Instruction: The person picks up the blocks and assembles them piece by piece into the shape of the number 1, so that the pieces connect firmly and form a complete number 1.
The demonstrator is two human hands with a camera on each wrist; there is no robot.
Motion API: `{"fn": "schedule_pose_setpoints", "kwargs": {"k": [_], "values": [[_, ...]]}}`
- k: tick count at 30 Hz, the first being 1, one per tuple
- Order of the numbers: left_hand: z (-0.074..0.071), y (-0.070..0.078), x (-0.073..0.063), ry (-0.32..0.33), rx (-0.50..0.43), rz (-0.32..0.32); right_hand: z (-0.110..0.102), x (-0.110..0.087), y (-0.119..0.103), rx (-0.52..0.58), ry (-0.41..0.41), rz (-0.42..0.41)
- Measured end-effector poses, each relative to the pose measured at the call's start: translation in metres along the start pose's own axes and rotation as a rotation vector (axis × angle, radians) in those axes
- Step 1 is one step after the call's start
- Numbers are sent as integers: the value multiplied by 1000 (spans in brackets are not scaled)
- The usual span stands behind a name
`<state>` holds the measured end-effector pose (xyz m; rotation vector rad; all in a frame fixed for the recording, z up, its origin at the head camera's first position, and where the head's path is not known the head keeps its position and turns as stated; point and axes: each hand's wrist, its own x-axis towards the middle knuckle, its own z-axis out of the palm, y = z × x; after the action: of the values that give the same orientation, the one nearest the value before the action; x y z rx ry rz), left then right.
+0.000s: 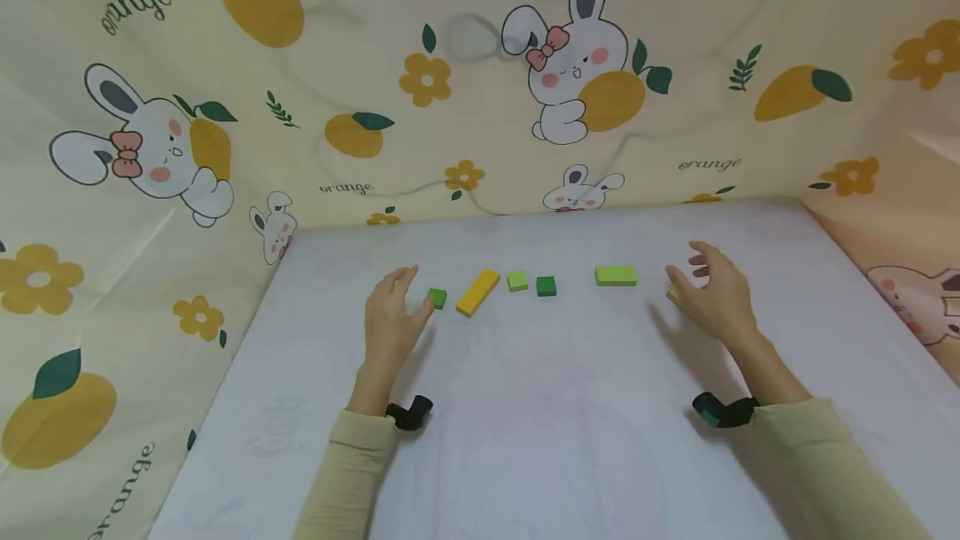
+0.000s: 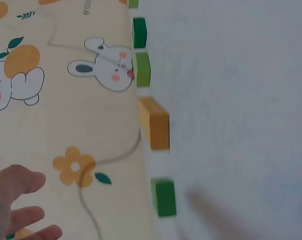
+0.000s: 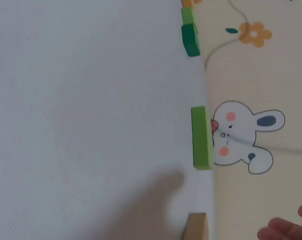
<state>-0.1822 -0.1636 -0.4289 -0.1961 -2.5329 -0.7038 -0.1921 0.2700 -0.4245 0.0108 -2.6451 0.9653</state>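
Note:
Fingers spread, my left hand (image 1: 392,319) hovers over the table beside a small green block (image 1: 438,299), its thumb overlapping the block in the head view. My right hand (image 1: 716,294) is raised at the right with loosely bent fingers and nothing in it. A tan block (image 3: 196,227) lies below it, mostly hidden by the hand in the head view. Between the hands lie a long yellow-orange block (image 1: 477,293), slanted, a small light green block (image 1: 517,281), a dark green block (image 1: 546,286) and a long light green block (image 1: 617,276).
The blocks stand in a loose row on a white tabletop (image 1: 525,423). Behind it rises a cream cloth (image 1: 480,107) printed with rabbits and oranges, which also covers both sides. Each wrist wears a black camera band, such as the left strap (image 1: 411,413).

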Motion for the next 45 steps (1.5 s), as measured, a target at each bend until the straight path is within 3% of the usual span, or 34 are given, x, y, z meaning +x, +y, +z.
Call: {"fn": "schedule_pose_setpoints", "kwargs": {"k": [5, 9, 13, 18, 22, 27, 31, 37, 45], "values": [[11, 6, -3, -51, -136, -67, 11, -1, 4, 65, 17, 0], [19, 10, -5, -49, -183, -55, 22, -1, 7, 110, 30, 27], [27, 12, -5, -82, -253, -82, 29, 0, 6, 123, -31, 41], [37, 16, -6, -161, -352, -197, 37, 2, 4, 231, -130, 88], [41, 21, -6, -186, -367, -265, 44, 5, 6, 307, -193, 148], [45, 25, -6, -206, -399, -338, 51, 10, 7, 288, -251, 200], [50, 24, -8, -218, -366, -368, 58, 15, 9, 290, -294, 228], [56, 22, -8, -240, -321, -379, 63, 22, 11, 323, -352, 284], [61, 21, -6, -270, -311, -359, 66, 29, 17, 296, -394, 289]]}}
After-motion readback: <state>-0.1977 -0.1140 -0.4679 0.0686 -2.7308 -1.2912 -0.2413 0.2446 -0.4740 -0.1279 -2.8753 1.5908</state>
